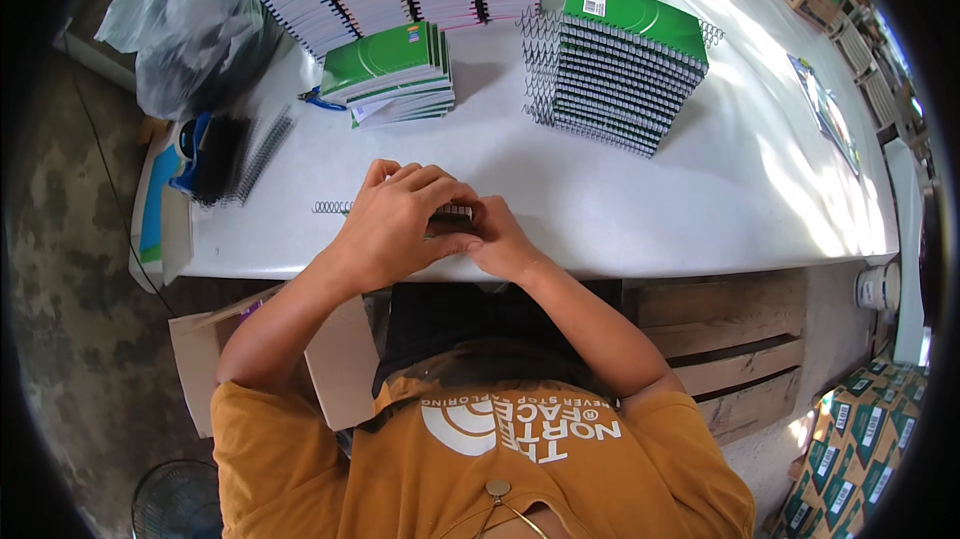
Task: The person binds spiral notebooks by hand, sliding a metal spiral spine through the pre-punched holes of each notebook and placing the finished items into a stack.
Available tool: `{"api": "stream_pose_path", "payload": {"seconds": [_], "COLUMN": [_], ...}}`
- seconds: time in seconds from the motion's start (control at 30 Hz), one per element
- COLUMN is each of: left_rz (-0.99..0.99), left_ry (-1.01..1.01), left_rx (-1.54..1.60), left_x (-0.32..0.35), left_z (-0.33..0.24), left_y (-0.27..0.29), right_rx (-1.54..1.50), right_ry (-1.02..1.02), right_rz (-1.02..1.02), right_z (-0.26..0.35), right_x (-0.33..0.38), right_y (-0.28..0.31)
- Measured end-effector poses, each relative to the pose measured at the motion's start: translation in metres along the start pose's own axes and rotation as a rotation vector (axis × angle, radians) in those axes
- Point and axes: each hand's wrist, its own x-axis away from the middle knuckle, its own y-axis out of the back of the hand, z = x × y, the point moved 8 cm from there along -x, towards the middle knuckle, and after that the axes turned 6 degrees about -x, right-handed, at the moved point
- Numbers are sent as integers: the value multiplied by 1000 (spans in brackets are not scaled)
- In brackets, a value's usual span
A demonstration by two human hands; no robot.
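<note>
Black wire spiral (333, 207) protruding left from under left hand (395, 224); rest of coil hidden. Left hand curled, pressed down over a thin notebook (452, 222) at near edge of white table (640, 209), probably to steady it. Right hand (500, 237) pinching notebook's right end, fingertips meeting the left's. Green-covered unbound notebook stack (392, 74) beyond, within reach. Taller stack of spiral-bound green notebooks (620, 69) to right, apart. Loose black coils (235, 154) at left table edge. Grey plastic bag (190, 29) far left.
</note>
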Motion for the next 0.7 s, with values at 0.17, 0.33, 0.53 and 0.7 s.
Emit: {"api": "stream_pose_path", "payload": {"seconds": [0.17,0.33,0.53,0.7], "left_rz": [-94,-33,-544,-757], "left_ry": [-77,-26,-11,-34], "left_rx": [-144,-211,-160,1046], "left_x": [0,-11,-48,-123], "left_z": [-6,-11,-22,-40], "left_y": [0,12,118,90], "right_rx": [72,60,-26,-209], "right_ry": [-101,156,727,817], "right_rz": [17,-51,-562,-776], "right_z": [-7,25,165,213], "right_x": [-1,3,25,12], "right_y": [1,3,112,164]}}
